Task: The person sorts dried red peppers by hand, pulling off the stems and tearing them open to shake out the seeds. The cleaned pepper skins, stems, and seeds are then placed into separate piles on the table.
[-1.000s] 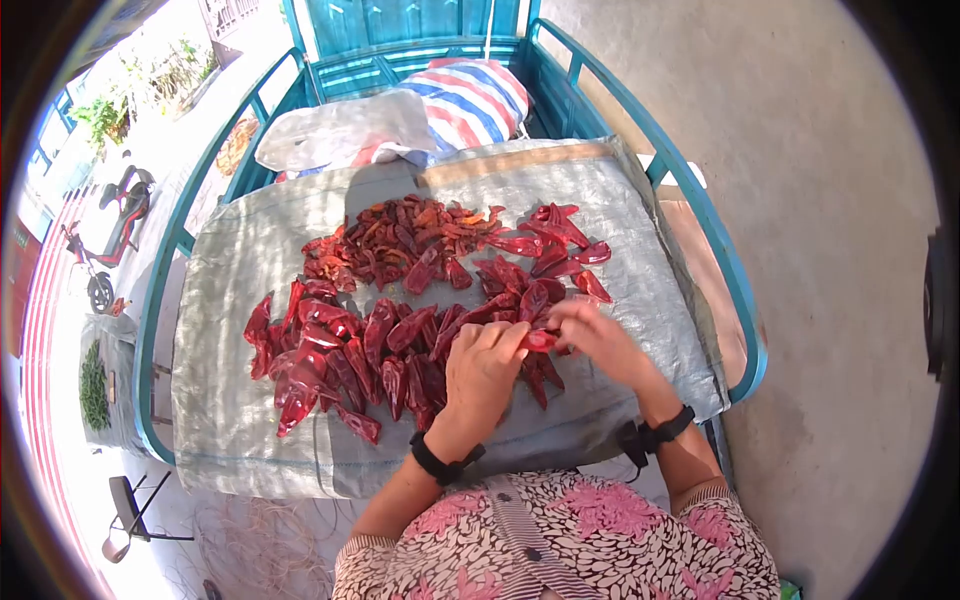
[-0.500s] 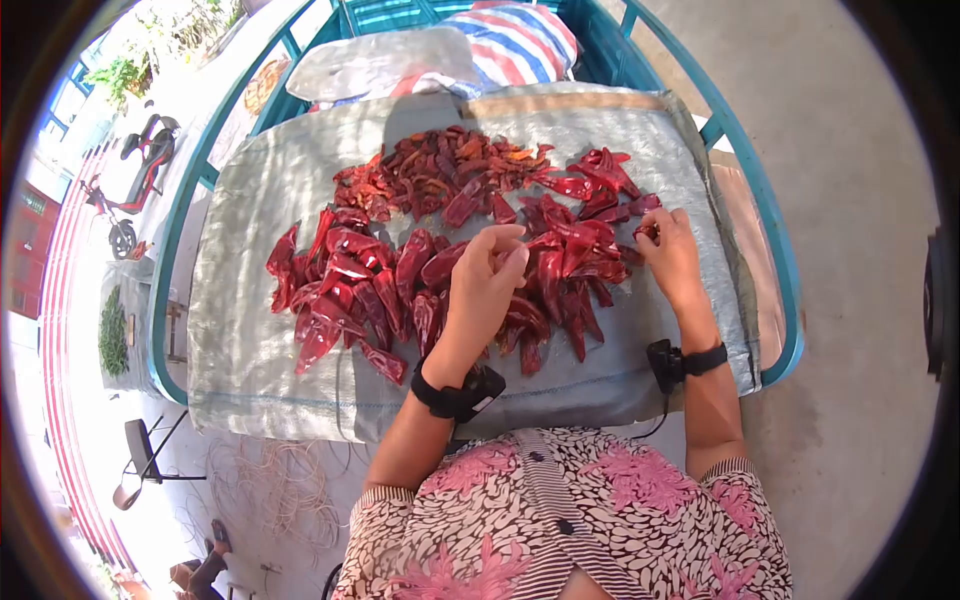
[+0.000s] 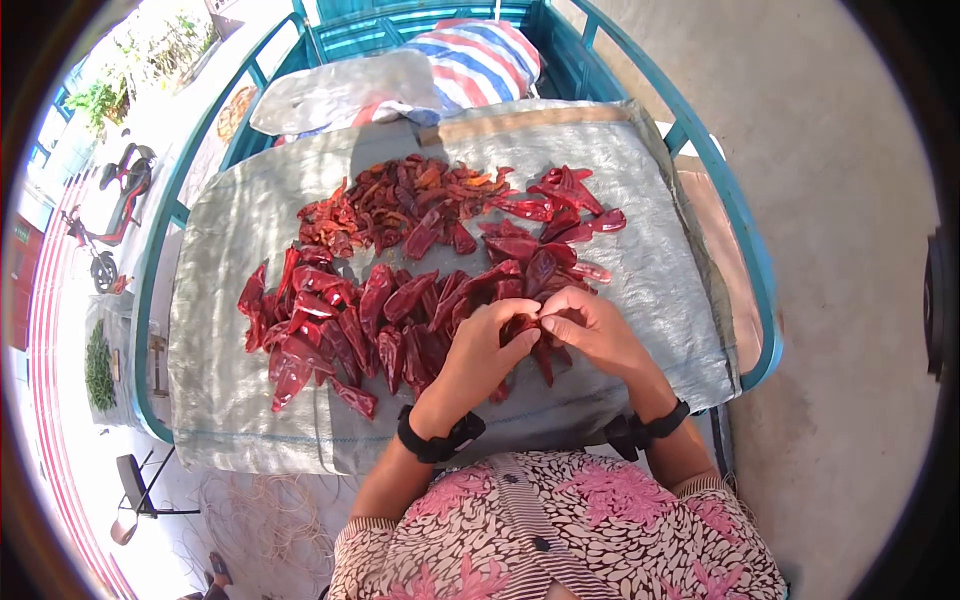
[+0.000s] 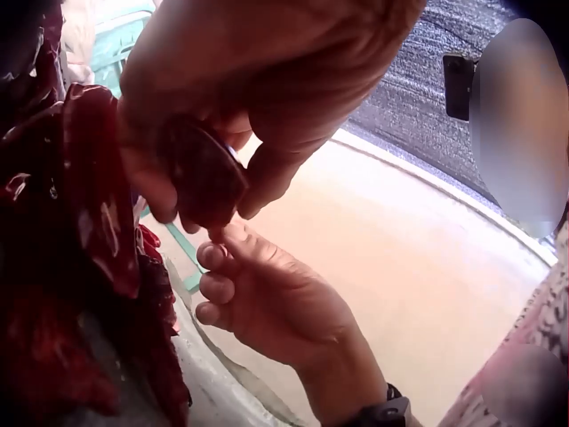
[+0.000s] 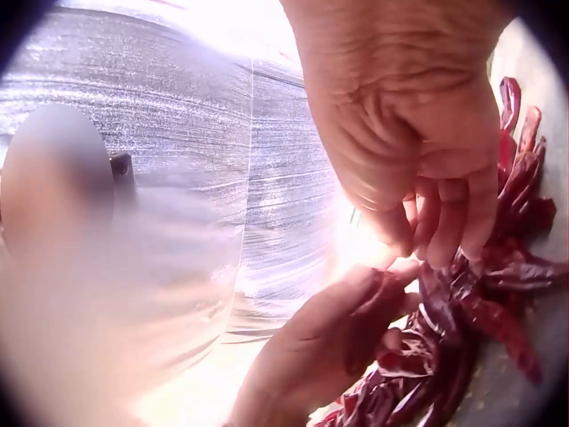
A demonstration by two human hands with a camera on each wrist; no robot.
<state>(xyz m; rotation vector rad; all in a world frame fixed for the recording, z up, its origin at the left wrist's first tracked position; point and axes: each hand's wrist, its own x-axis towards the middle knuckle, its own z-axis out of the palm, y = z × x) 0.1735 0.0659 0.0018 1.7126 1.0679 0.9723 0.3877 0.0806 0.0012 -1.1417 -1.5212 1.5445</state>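
Observation:
My left hand (image 3: 480, 350) holds a dried red chili pepper (image 4: 204, 173), glossy and dark, between thumb and fingers. Fingertips of my right hand (image 3: 600, 335) meet it there; in the left wrist view the thumb and forefinger pinch the pepper's narrow end. Seen from the right wrist, the pepper (image 5: 369, 320) lies along the left hand's fingers, just below the right fingertips. Under and beside both hands spreads a pile of large whole red chili peppers (image 3: 345, 325). Behind it sits a heap of smaller, shrivelled orange-red chilies (image 3: 410, 195).
A grey woven sheet (image 3: 250, 200) carries the piles, laid across a blue-green metal cart with side rails (image 3: 745, 230). At the back lie a striped bag (image 3: 485, 60) and a pale translucent sack (image 3: 350, 95). A scooter (image 3: 120, 205) and a small chair (image 3: 135, 490) stand to the left.
Half a second ago the right hand was at the pile's right edge and the left hovered apart. Now both hands have come together at a pepper in front of the body.

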